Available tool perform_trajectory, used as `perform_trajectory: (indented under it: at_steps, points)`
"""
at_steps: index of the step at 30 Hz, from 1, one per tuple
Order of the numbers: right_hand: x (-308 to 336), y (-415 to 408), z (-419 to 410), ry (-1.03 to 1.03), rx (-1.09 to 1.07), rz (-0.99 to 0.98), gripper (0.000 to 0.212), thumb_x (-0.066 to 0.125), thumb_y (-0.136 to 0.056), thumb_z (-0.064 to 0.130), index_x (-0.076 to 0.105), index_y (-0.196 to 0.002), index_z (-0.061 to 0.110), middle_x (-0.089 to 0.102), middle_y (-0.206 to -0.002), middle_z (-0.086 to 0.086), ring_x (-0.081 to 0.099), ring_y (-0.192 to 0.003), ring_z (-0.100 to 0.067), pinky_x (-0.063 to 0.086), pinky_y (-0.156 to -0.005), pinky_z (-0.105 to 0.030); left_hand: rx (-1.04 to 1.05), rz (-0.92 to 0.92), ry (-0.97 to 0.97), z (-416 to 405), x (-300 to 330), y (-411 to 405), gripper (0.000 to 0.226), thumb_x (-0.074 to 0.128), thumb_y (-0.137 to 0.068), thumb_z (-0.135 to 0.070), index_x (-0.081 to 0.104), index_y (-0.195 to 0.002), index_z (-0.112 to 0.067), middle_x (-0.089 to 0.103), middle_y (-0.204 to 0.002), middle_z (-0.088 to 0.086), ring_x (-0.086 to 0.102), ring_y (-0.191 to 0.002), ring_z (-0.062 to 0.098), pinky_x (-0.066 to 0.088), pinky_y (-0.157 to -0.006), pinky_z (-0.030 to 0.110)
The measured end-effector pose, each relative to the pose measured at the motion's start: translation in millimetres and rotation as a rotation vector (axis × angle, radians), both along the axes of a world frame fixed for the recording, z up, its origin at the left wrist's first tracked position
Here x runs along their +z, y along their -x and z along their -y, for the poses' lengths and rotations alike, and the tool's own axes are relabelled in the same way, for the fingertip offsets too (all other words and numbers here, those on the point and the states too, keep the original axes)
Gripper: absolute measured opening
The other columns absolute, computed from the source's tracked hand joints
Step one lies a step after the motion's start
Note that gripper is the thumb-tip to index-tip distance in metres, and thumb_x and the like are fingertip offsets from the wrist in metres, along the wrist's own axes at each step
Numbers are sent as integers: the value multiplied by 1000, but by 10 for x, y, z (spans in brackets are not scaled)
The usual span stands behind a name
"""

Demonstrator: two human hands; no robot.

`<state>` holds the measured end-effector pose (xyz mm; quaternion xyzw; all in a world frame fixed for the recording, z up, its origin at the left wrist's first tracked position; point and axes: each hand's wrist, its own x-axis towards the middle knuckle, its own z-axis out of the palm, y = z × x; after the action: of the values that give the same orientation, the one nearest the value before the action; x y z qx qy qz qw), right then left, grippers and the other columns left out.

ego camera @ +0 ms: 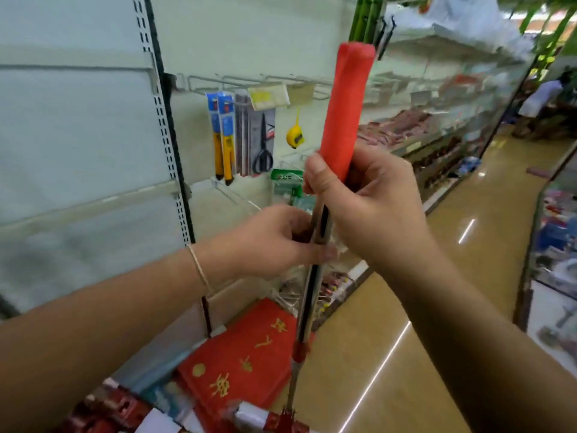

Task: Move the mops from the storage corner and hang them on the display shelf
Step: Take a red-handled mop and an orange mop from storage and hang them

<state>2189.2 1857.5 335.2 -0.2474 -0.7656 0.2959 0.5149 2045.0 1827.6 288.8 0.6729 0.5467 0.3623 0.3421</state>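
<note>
- Two mops [315,232] held upright together in a shop aisle — red foam grips [346,110] side by side at the top, metal poles running down toward the bottom edge of the frame.
- Right hand [371,207] wrapped round the poles at the lower end of the red grips, thumb pressed on the foam, fingers curled behind.
- Left hand [278,239] just below, pinching the poles between thumb and curled fingers; thin string band [199,270] on that wrist.
- Red collar [300,351] lower on the pole, and a red mop head part [284,420] at the very bottom, partly cut off by the frame.
- Behind the mops, a white display shelf [93,151] with slotted uprights and wire hooks [249,82] — mops not hung on it, handles just in front of the hooks.
- On the hooks: two packs with yellow tools [223,139], a carded pair of scissors [262,142], a yellow tape measure [295,137].
- Red mat with gold characters [249,354] lying low at the shelf base, left of the poles.
- Glossy tan floor [452,276] stretching away on the right; a person in white [537,101] far down the aisle, blurred.
</note>
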Motion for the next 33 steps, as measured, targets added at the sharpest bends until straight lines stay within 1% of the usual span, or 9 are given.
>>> perform_trajectory:
  at_steps: [4,8,12,17,21,24,26,29,33]
  points:
    - [111,299,-352,-32,132,47,32,65,-94,33,68,-89,1,65,-80,-27,63,-73,-39,51,-62,-51,117,18,-18,-166,107,245,75,77,-60,-62,68,-98,2,67,-100,29,64,-95,45,48,-91,63]
    - [247,667,-614,-86,191,47,36,63,-93,36,66,-90,0,65,-80,-26,64,-73,-39,51,-63,-52,210,4,-22,-343,211,551,96,75,-52,-78,65,-103,2,65,-102,30,64,-98,45,47,-94,64]
    - [385,1049,-850,-117,208,58,44,59,-88,44,65,-91,0,67,-81,-25,65,-75,-40,53,-65,-54,311,-16,-47,-500,348,845,83,72,-59,-67,64,-102,4,66,-99,29,65,-95,42,48,-94,63]
    - [494,1433,-1121,-162,221,30,45,62,-87,43,65,-85,-2,66,-76,-26,63,-69,-41,50,-58,-50,408,-24,-90,-665,470,1111,63,72,-67,-52,67,-96,4,66,-96,29,65,-91,42,50,-91,61]
    - [583,1713,-1296,-163,220,19,47,64,-83,50,66,-83,3,67,-73,-21,63,-68,-37,52,-62,-50,525,-53,-93,-789,594,1300,45,69,-74,-47,71,-93,-6,69,-91,22,67,-84,34,54,-84,57]
    - [711,1906,-1429,-207,222,36,43,66,-88,46,65,-82,4,63,-69,-16,59,-61,-29,52,-59,-44,598,-28,-101,-887,744,1417,43,70,-79,-47,73,-97,-8,68,-100,24,67,-94,37,55,-86,56]
    - [826,2016,-1518,-236,241,54,41,65,-91,44,61,-78,5,58,-64,-11,51,-54,-21,43,-52,-34,670,-12,-115,-938,858,1471,50,68,-81,-47,71,-103,-3,68,-101,26,65,-94,39,55,-86,55]
    - [1004,2165,-1641,-251,294,102,39,58,-96,42,59,-77,8,55,-62,-2,52,-56,-18,42,-54,-32,727,-57,-147,-1022,1033,1569,37,63,-92,-34,69,-105,1,68,-103,27,66,-96,38,58,-79,47]
    - [1265,2346,-1829,-156,488,131,38,53,-98,31,65,-89,-4,69,-85,-24,65,-68,-28,54,-69,-44,794,-27,-175,-1087,1264,1673,28,61,-95,-29,67,-102,-3,72,-96,14,70,-95,27,58,-79,50]
